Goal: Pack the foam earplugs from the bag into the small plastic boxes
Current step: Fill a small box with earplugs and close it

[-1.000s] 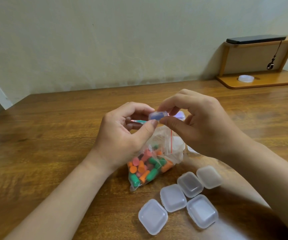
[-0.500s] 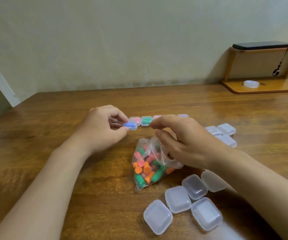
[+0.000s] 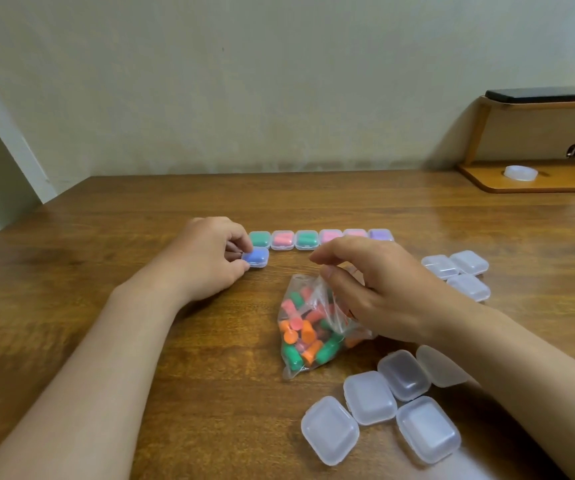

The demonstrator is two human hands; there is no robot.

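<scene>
Findings at the wooden table (image 3: 113, 358):

1. The left hand (image 3: 210, 258) pinched a small closed box holding blue earplugs (image 3: 256, 258) between thumb and curled fingers. This blue box sat on the table at the left end of the filled row, set slightly toward the near edge from it.

2. The row of filled boxes (image 3: 305, 239) lay parallel to the far edge, around mid-table. Six closed boxes stood side by side, showing green, pink, green, pink, pink and purple contents from left to right.

3. The bag of earplugs (image 3: 308, 332) lay toward the near edge from the row. It held orange, green and pink plugs, and its mouth pointed toward the far edge.

4. The right hand (image 3: 376, 292) was over the mouth of the bag. Forefinger and thumb were apart with nothing between them. The lower fingers were hidden behind the plastic film, so a grip on the bag could not be confirmed.

5. Five empty boxes (image 3: 369, 398), lids closed, were clustered near the near edge, right of the bag; one was partly covered by the right forearm.

6. Three further empty boxes (image 3: 466, 271) sat together toward the right edge.

7. A wooden stand (image 3: 535, 183) occupied the far right corner, carrying a black device (image 3: 545, 94) on top and a white round item (image 3: 520, 173) on its base.
</scene>
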